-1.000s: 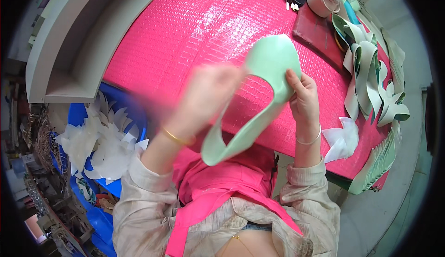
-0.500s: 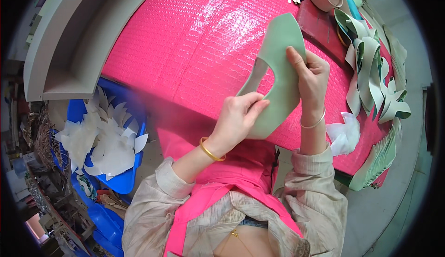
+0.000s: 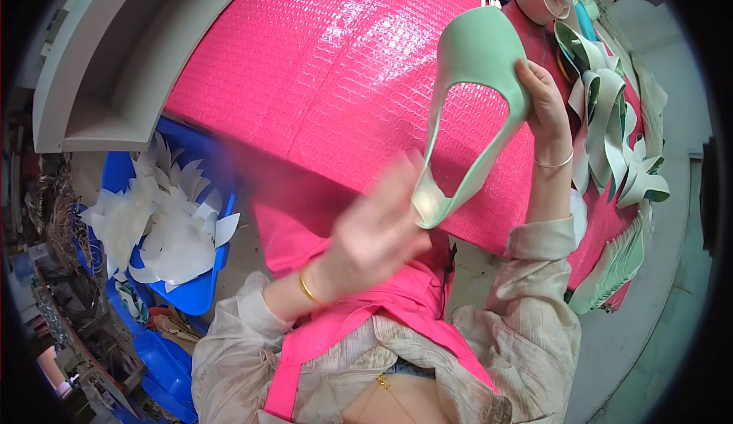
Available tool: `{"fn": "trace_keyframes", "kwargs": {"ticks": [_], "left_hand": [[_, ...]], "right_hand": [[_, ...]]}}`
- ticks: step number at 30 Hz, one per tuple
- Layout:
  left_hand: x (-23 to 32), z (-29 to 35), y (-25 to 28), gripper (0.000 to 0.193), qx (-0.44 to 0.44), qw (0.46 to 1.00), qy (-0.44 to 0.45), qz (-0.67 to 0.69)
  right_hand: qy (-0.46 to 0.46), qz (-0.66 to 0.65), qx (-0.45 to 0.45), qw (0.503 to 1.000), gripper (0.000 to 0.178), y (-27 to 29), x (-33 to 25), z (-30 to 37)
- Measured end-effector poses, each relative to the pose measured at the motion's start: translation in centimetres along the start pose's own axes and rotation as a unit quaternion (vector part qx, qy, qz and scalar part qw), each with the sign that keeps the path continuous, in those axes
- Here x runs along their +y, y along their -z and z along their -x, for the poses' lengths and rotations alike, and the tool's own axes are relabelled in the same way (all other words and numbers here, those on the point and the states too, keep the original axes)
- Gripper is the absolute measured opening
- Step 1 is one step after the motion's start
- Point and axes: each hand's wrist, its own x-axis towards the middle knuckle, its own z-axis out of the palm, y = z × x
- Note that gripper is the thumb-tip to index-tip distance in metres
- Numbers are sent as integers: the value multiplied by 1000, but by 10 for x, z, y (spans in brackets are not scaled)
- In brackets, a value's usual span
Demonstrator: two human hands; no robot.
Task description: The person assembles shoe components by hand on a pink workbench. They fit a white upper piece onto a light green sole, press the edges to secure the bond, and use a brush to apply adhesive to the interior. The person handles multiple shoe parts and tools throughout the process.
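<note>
Head view: mint-green shoe upper [image 3: 479, 56] is up over the pink table [image 3: 321, 65], long axis running from about half past twelve, broad end, to half past six, narrow end. Right hand [image 3: 546, 97] pinches its edge at the broad end's four o'clock. Left hand [image 3: 382, 229] is nearer the narrow end, at its two o'clock; blur hides its opening and any contact.

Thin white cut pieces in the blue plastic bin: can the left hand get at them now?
Probably yes: the white pieces lie uncovered, with nothing visible blocking the left hand, though whether that blurred hand grips the pale-green looped piece is unclear.
</note>
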Motion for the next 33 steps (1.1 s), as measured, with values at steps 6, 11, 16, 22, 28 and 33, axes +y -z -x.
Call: {"fn": "trace_keyframes", "kwargs": {"ticks": [6,11,16,22,28,33], "left_hand": [[-82,-58,-10,41,-52,698,359,618],[-75,-54,-28,24,46,710,351,608],[-57,-55,-49,22,137,707,369,587],[-77,-45,-37,24,92,726,369,573],[-66,-58,-14,23,-41,813,345,467],[-18,-89,7,26,-116,991,18,-67]], "right_hand": [[75,-40,-92,992,27,-8,-12,-17],[293,581,206,731,33,-49,-5,5],[5,322,44,946,29,-113,18,81],[9,337,67,939,26,-122,43,93],[-13,128,78,989,26,-124,55,101],[58,154,162,973,26,-114,40,117]]}}
